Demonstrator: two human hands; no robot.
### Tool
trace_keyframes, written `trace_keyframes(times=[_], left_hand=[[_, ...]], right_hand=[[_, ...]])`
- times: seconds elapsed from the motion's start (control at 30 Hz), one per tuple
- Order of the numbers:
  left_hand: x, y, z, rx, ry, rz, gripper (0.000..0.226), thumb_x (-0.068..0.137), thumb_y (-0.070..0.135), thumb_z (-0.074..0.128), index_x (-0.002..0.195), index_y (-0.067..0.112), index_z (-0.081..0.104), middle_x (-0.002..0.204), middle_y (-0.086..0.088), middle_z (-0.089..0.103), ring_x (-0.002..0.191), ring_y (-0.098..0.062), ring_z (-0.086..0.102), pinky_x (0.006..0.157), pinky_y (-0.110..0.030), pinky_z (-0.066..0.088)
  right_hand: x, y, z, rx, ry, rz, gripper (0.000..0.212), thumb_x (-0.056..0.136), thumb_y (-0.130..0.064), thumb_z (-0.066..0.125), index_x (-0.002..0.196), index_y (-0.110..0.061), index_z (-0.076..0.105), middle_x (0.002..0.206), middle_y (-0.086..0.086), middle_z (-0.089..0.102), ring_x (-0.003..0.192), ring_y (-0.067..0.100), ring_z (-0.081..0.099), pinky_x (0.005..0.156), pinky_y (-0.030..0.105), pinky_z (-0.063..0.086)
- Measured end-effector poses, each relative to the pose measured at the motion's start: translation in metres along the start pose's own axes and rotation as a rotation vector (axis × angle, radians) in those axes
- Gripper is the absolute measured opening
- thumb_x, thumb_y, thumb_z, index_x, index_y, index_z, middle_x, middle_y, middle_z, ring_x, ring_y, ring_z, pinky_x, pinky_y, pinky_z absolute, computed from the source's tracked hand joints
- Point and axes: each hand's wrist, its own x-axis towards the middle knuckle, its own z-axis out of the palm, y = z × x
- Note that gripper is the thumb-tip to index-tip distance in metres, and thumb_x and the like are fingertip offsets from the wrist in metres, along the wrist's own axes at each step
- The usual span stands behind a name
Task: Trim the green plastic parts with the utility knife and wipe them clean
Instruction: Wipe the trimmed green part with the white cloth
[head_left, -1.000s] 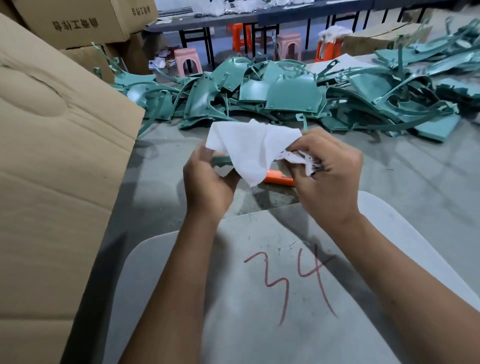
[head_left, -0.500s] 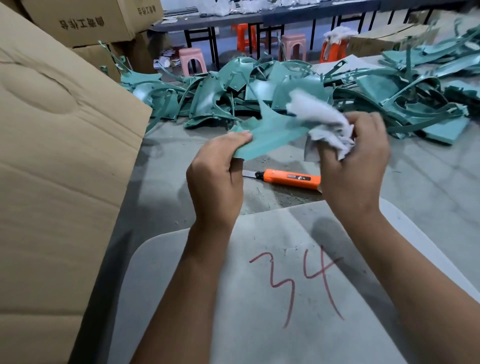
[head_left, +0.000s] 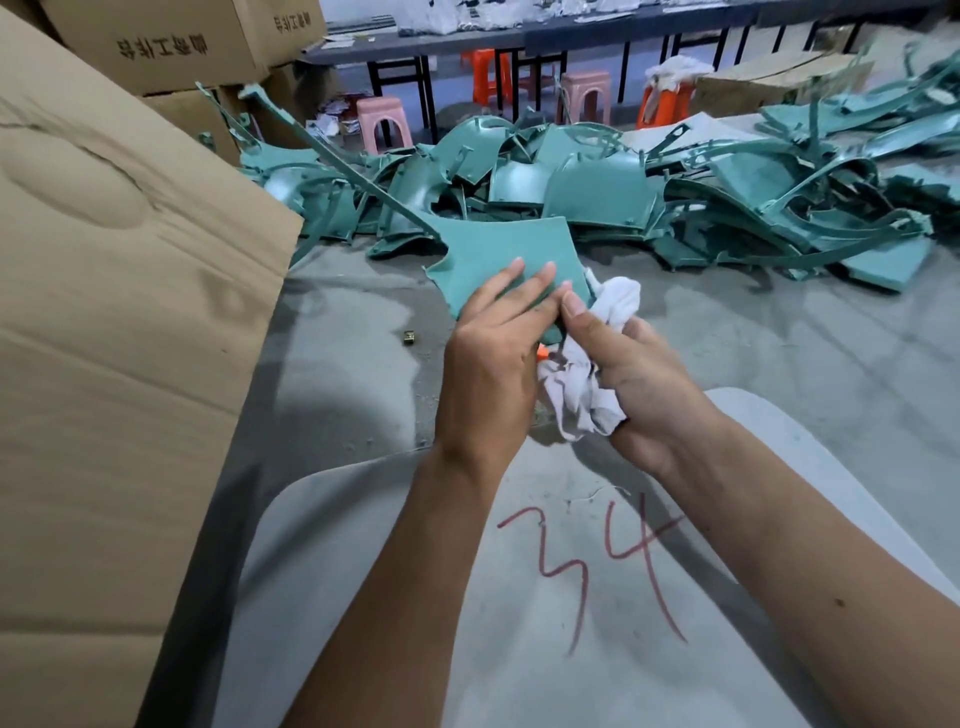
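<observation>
Green part (head_left: 511, 254) now lowered and turned flat-side up since half a second ago, held above the desk (head_left: 343, 332) before the pile (head_left: 597, 192); left hand (head_left: 491, 358) gripping its near edge, fingers spread on top; right hand (head_left: 631, 379) closed round the white rag (head_left: 582, 400), thumb on the part's corner; knife (head_left: 542, 354) nearly hidden below; wiping probably under way.

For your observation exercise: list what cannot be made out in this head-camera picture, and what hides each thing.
1. Utility knife: only an orange sliver shows; the left hand and white cloth cover the rest.
2. Underside of the held green part: faces away from the camera.
3. Small object on the floor: too small to identify.
4. Cardboard box: cut off by the left edge.
</observation>
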Motion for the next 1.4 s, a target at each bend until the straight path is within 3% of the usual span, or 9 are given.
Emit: trace_keyframes(times=[0.13,0.27,0.37,0.7,0.87,0.93,1.03,1.2,1.4], left_hand=[[0.001,-0.006,0.001,-0.059,0.028,0.051,0.029,0.097,-0.002,0.050,0.117,-0.005,0.072,0.124,-0.015,0.070,0.126,-0.032,0.061,0.107,-0.044,0.049],[0.002,-0.008,0.000,-0.127,0.034,0.060,0.029,0.092,-0.013,0.058,0.115,-0.003,0.073,0.120,-0.012,0.072,0.123,-0.028,0.064,0.106,-0.041,0.050],[0.002,-0.008,0.001,-0.170,0.054,0.088,0.028,0.093,-0.012,0.057,0.113,-0.003,0.074,0.118,-0.012,0.073,0.120,-0.027,0.065,0.104,-0.041,0.051],[-0.001,0.014,0.017,-0.418,-0.076,0.023,0.041,0.079,-0.026,0.057,0.106,-0.003,0.077,0.112,-0.012,0.075,0.116,-0.024,0.068,0.103,-0.042,0.052],[-0.001,0.026,0.015,-0.754,-0.182,-0.204,0.031,0.082,-0.026,0.060,0.107,-0.013,0.072,0.114,-0.021,0.073,0.117,-0.028,0.068,0.108,-0.041,0.050],[0.002,0.029,0.012,-0.869,-0.153,-0.263,0.024,0.082,-0.024,0.062,0.104,-0.019,0.069,0.111,-0.028,0.071,0.112,-0.031,0.069,0.102,-0.032,0.052],[0.006,0.030,0.013,-0.913,-0.053,-0.296,0.029,0.076,-0.031,0.061,0.103,-0.021,0.067,0.111,-0.029,0.069,0.117,-0.035,0.065,0.103,-0.032,0.051],[0.002,0.021,0.013,-1.035,0.084,-0.481,0.031,0.081,-0.020,0.068,0.103,0.000,0.073,0.103,-0.006,0.077,0.102,-0.018,0.072,0.092,-0.028,0.055],[0.007,0.010,-0.005,-1.212,-0.068,-0.456,0.027,0.079,-0.005,0.072,0.092,0.017,0.082,0.104,-0.003,0.078,0.106,-0.021,0.071,0.103,-0.039,0.052]], right_hand=[[0.000,-0.010,-0.002,0.024,-0.020,0.090,0.029,0.098,-0.019,0.063,0.125,-0.007,0.060,0.106,0.011,0.068,0.094,0.022,0.068,0.084,0.034,0.059],[0.002,-0.021,-0.007,0.101,-0.018,0.188,0.039,0.098,-0.026,0.058,0.130,-0.004,0.060,0.114,0.010,0.071,0.099,0.020,0.070,0.103,0.036,0.053],[0.003,-0.024,-0.009,0.212,-0.026,0.203,0.036,0.093,-0.018,0.061,0.124,-0.001,0.058,0.102,0.010,0.072,0.091,0.018,0.073,0.081,0.031,0.062],[0.015,-0.043,-0.027,0.125,0.271,0.126,0.042,0.107,-0.035,0.048,0.113,0.005,0.060,0.093,0.018,0.073,0.068,0.023,0.074,0.057,0.037,0.064],[0.024,-0.051,-0.045,-0.153,0.774,-0.388,0.021,0.102,-0.020,0.066,0.102,-0.003,0.053,0.069,0.001,0.069,0.053,0.008,0.065,0.050,0.029,0.056],[0.028,-0.057,-0.051,-0.290,0.842,-0.618,0.021,0.102,-0.018,0.065,0.112,-0.007,0.050,0.084,0.001,0.068,0.064,0.005,0.063,0.061,0.026,0.053],[0.020,-0.052,-0.049,-0.432,0.624,-0.879,0.043,0.103,-0.035,0.060,0.130,-0.004,0.047,0.110,0.009,0.066,0.088,0.012,0.064,0.076,0.035,0.055],[0.012,-0.029,-0.034,-1.382,0.071,-1.256,0.056,0.108,-0.049,0.027,0.115,-0.011,0.068,0.113,0.008,0.065,0.108,0.028,0.056,0.097,0.035,0.037],[0.016,-0.041,-0.041,-1.400,0.249,-1.359,0.056,0.109,-0.041,0.022,0.100,-0.007,0.066,0.099,0.005,0.060,0.095,0.028,0.049,0.091,0.031,0.033]])
